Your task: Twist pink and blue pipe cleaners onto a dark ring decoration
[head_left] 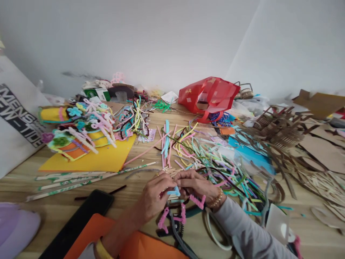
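My left hand (pixel 156 194) and my right hand (pixel 196 185) meet low in the middle of the view. Between their fingertips is a light-blue pipe cleaner (pixel 174 191), bent into a short folded shape. The fingers of both hands are pinched on it. Just beneath hang bent pink pipe cleaners (pixel 184 213), and another pink zigzag piece (pixel 198 202) shows under my right wrist; I cannot tell whether they join the blue one. Light wooden sticks (pixel 169 172) lie behind my fingertips, partly hidden. A bundle of straight blue pipe cleaners (pixel 166 138) rests farther back.
Loose coloured pipe cleaners (pixel 215 158) spread to the right, near brown woven baskets (pixel 280 126). A red bag (pixel 208 95) stands at the back. Left are pipe-cleaner flowers (pixel 81 133), yellow sheets (pixel 88 160), wrapped sticks (pixel 72 185), a black phone-like slab (pixel 81 223) and orange sheets (pixel 145 248).
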### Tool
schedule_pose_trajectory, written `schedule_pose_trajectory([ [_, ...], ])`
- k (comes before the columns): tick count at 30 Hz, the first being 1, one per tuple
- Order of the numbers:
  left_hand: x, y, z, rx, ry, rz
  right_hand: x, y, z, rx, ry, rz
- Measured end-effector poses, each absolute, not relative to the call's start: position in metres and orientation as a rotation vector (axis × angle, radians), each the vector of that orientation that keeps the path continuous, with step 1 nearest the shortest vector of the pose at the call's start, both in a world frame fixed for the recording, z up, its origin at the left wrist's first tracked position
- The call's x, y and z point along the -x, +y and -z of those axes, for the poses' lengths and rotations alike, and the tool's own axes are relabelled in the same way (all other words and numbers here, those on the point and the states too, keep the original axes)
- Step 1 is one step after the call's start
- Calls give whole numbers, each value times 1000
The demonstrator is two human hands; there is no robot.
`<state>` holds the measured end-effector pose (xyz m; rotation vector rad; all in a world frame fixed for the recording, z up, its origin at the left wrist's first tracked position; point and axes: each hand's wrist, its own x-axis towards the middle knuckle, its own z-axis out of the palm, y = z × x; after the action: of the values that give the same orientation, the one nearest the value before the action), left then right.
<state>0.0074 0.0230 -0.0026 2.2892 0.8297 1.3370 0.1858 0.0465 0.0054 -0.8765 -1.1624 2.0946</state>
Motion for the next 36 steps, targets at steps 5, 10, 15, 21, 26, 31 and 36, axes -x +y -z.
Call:
schedule_pose_trajectory([
  [5, -8, 21, 4, -2332, 762, -1415, -187, 48, -3, 857, -1022, -2257],
  [10, -6, 24, 3, -2152, 941, -1388, -182, 43, -5, 934, -1258, -1919],
  [15, -7, 24, 1, -1838, 1291, -1195, -178, 31, -16, 1093, -1843, -971],
  [21, -7, 24, -1, -1723, 1361, -1164, -179, 25, -24, 1028, -2086, -671],
  [26, -7, 24, -1, -1687, 1354, -1198, -179, 26, -22, 1047, -2092, -670],
  [31, -9, 21, -3, -1706, 1327, -1239, -178, 27, -17, 1144, -2003, -801],
  [36, -7, 22, 1, -1792, 1267, -1239, -177, 31, -11, 1199, -1879, -1050],
])
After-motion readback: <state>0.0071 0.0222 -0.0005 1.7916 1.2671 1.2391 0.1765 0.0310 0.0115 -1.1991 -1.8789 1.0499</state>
